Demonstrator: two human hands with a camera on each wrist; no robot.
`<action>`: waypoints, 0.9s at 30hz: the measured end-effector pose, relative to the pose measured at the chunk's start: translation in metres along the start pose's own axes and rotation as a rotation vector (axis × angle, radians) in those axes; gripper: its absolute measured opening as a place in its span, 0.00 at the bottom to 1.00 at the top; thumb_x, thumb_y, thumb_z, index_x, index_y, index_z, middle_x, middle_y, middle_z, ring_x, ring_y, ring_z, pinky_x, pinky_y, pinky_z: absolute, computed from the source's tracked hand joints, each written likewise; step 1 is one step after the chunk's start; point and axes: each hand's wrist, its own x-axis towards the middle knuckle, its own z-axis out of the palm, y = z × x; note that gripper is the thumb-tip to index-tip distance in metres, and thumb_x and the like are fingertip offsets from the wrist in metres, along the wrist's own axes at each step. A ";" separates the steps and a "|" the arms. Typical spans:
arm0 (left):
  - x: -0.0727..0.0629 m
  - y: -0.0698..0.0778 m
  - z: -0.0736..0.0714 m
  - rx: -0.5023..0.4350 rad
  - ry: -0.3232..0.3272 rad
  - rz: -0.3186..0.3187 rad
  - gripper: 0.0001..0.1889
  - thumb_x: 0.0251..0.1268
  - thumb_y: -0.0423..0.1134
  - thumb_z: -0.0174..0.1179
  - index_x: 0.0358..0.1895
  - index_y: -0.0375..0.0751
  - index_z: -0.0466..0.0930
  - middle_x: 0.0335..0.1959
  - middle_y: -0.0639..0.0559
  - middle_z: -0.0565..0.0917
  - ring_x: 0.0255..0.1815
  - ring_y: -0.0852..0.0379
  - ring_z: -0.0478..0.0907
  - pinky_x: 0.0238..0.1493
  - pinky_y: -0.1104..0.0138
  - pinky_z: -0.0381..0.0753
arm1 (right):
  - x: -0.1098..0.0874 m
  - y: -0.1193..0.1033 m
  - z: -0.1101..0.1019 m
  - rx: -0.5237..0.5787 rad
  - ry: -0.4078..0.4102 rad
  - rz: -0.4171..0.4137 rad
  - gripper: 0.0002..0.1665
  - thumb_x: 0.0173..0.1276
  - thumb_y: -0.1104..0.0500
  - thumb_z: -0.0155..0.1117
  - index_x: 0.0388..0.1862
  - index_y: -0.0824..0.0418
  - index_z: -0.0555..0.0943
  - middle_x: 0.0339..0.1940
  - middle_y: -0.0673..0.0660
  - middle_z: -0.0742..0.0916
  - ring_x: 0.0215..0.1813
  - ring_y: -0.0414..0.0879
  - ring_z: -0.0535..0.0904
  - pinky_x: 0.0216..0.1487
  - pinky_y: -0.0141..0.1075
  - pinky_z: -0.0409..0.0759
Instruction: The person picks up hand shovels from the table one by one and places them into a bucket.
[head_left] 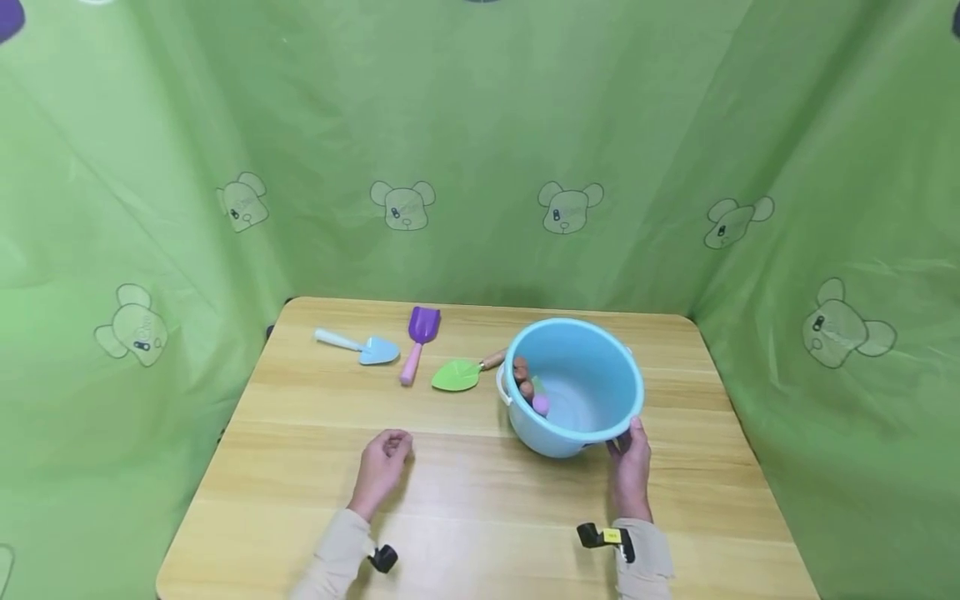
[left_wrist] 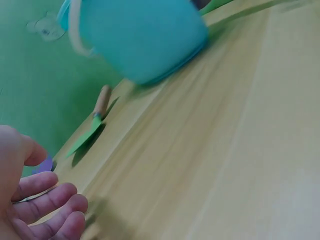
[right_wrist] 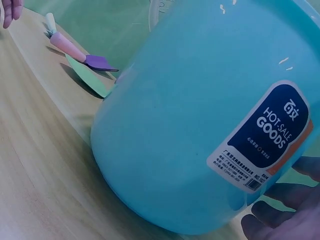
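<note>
Partly hidden behind a blue bucket (head_left: 543, 446)

Lower centre-left, the left hand (head_left: 380, 471) curls loosely, empty; the right hand (head_left: 632, 473) grips the bucket, right of centre. Inside, brown rounded ends (head_left: 527, 390) are indistinct. Beyond, upper left from the right wrist, the green trowel's (right_wrist: 86, 76) handle is concealed.

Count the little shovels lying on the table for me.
3: a blue shovel on the left, a purple shovel with a pink handle in the middle, and a green shovel beside the bucket. More may be hidden inside or behind it.
</note>
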 end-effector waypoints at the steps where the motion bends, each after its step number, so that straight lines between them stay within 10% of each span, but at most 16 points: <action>1: 0.003 -0.001 -0.002 0.001 0.017 -0.011 0.14 0.77 0.44 0.59 0.53 0.36 0.83 0.43 0.43 0.89 0.44 0.53 0.85 0.47 0.68 0.87 | 0.000 -0.001 0.000 0.006 -0.009 -0.007 0.39 0.84 0.34 0.33 0.82 0.53 0.61 0.82 0.58 0.68 0.84 0.54 0.60 0.88 0.59 0.51; 13: 0.045 0.001 -0.014 -0.081 0.075 -0.093 0.17 0.77 0.41 0.58 0.59 0.33 0.79 0.52 0.34 0.86 0.41 0.52 0.87 0.37 0.70 0.86 | -0.004 -0.006 -0.003 0.004 -0.079 -0.033 0.39 0.84 0.33 0.33 0.85 0.48 0.56 0.86 0.56 0.61 0.88 0.56 0.51 0.88 0.62 0.48; 27: 0.096 0.013 0.002 0.040 0.193 -0.105 0.27 0.74 0.50 0.59 0.65 0.32 0.75 0.57 0.33 0.83 0.58 0.37 0.80 0.62 0.46 0.81 | -0.004 -0.007 -0.002 -0.064 -0.039 0.004 0.40 0.83 0.31 0.34 0.83 0.51 0.60 0.83 0.59 0.66 0.85 0.57 0.60 0.86 0.57 0.59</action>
